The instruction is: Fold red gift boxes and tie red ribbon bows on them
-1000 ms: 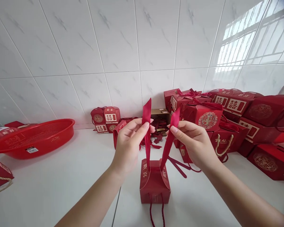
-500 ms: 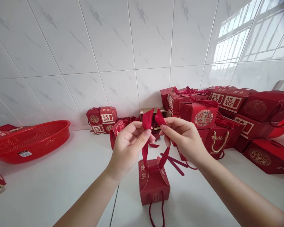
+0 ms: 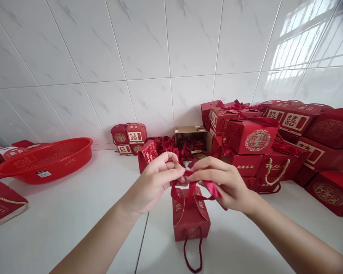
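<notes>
A small dark red gift box (image 3: 191, 224) with gold lettering on its curved flaps stands on the white counter in front of me. Its red rope handle (image 3: 193, 271) hangs down toward me. Above the box top, a shiny red ribbon (image 3: 175, 194) loops up from the flaps. My left hand (image 3: 157, 179) pinches the ribbon between thumb and fingers. On the other side my right hand (image 3: 220, 182) is closed on it too, and a loose end spills below its fingers. The fingertips of both hands almost meet, and they partly hide where the ribbon crosses.
A red plastic basket (image 3: 65, 167) sits at the left, near another red box (image 3: 5, 203). Stacked red gift boxes (image 3: 251, 139) fill the right side. At the back, an open cardboard box (image 3: 188, 130) holds red ribbons, beside small boxes (image 3: 128, 139) against the tiled wall.
Both hands have come down closer to the box, still holding the ribbon. The upright ribbon ends now hang lower, with one under the right hand. The view has shifted slightly left.
</notes>
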`<state>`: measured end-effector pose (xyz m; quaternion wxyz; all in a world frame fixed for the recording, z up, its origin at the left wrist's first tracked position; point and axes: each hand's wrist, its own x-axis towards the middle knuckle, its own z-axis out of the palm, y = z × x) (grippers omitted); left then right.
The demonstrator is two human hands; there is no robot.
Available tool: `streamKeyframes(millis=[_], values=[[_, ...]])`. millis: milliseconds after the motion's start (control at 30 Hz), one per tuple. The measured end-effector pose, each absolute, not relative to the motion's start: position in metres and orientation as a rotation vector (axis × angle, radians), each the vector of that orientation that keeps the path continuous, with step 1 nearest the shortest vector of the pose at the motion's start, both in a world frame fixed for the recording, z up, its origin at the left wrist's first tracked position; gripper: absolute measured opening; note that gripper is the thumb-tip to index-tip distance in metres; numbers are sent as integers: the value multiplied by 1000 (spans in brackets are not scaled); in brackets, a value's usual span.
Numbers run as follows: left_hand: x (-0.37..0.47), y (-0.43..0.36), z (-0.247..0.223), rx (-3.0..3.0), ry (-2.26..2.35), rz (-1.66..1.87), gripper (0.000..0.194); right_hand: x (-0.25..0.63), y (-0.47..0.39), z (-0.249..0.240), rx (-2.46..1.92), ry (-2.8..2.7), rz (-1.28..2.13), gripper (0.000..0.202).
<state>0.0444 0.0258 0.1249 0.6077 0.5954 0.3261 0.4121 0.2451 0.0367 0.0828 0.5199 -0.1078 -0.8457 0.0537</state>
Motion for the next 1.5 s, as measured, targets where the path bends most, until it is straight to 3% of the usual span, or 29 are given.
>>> streamKeyframes(millis=[100,167,300,433,533,600,733,967,1100,1333,1500], values=[[43,26,121,1293,731,961,8,247,43,72,-339,-2054,-354,28],[44,26,116,1320,724,984,3,246,45,66,-372,-2024,-444,34],[43,21,102,1860,999,1276,18,245,39,56,-421,-1962,-193,38],[9,17,82,2621,1333,1672,22,273,18,32,-766,-1771,43,26],[-37,15,57,2684,1728,1476,17,316,2,2,-1144,-1721,69,14],[-65,14,36,2605,1854,1181,17,344,-5,-19,-1353,-1772,127,19],[-82,14,0,2484,1699,748,19,363,-7,-42,-1575,-1978,336,28],[-13,20,9,2141,1460,980,12,300,4,-3,-1338,-2037,151,42],[19,20,17,2111,1270,952,16,264,15,20,-1159,-2391,326,70],[27,19,8,2167,1188,924,21,252,28,19,-994,-2481,572,57],[28,18,-2,1880,1352,948,42,250,13,-1,-1237,-2291,643,68]])
